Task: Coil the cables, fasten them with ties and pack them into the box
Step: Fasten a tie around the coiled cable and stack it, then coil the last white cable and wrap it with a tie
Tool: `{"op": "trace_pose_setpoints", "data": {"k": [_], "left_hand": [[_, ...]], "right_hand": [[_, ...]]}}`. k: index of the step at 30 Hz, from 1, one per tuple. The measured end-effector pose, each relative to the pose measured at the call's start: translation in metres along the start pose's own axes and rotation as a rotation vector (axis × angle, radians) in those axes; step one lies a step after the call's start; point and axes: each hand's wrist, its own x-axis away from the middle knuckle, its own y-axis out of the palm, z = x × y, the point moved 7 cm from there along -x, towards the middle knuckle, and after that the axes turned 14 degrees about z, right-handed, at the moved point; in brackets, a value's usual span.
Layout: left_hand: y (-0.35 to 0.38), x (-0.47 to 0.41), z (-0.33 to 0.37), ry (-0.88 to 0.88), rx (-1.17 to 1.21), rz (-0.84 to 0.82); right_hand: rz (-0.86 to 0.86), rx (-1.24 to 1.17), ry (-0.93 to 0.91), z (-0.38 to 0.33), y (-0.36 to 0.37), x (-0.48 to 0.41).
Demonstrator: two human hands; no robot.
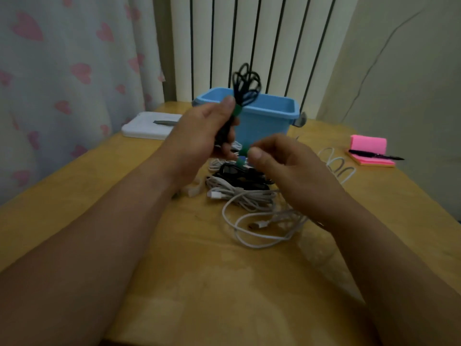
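My left hand (202, 132) grips a coiled black cable (245, 83) upright, its loops fanning out above my thumb in front of the blue box (269, 116). A green tie (236, 111) wraps the bundle just above my fingers. My right hand (282, 166) pinches the free end of the green tie (243, 152) below and to the right of the bundle. On the table beneath lie a pile of white cables (252, 206) and another black cable (239, 176). One more white cable (336, 166) lies in loops to the right.
The wooden table (199, 283) carries a white lid (147, 127) at the back left and a pink sticky-note pad (369, 149) with a black pen (374, 155) at the right. A radiator and a heart-print curtain stand behind.
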Motion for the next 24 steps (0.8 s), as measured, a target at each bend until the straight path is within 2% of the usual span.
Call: {"op": "trace_pose_setpoints", "data": {"k": [3, 7, 12, 15, 18, 22, 24], "left_hand": [[-0.013, 0.0, -0.004, 0.051, -0.084, 0.058], [-0.005, 0.01, -0.01, 0.068, -0.244, 0.034], [-0.002, 0.011, 0.001, 0.175, -0.32, 0.034], [0.007, 0.017, -0.005, 0.253, -0.488, -0.028], [0.017, 0.019, -0.015, 0.397, -0.8, -0.029], [0.033, 0.024, -0.027, 0.426, -1.208, -0.155], [0.036, 0.03, -0.02, 0.452, -1.246, -0.141]], "right_hand": [[-0.206, 0.27, -0.133, -0.002, 0.019, 0.013], [-0.234, 0.351, -0.17, -0.012, 0.015, 0.014], [-0.462, 0.505, -0.183, -0.016, 0.016, 0.041], [-0.374, 0.542, -0.185, 0.002, -0.007, 0.061], [-0.309, 0.5, -0.132, 0.012, -0.032, 0.07], [-0.294, 0.502, -0.08, 0.017, -0.046, 0.074], [-0.272, 0.416, 0.028, 0.02, -0.052, 0.074]]}}
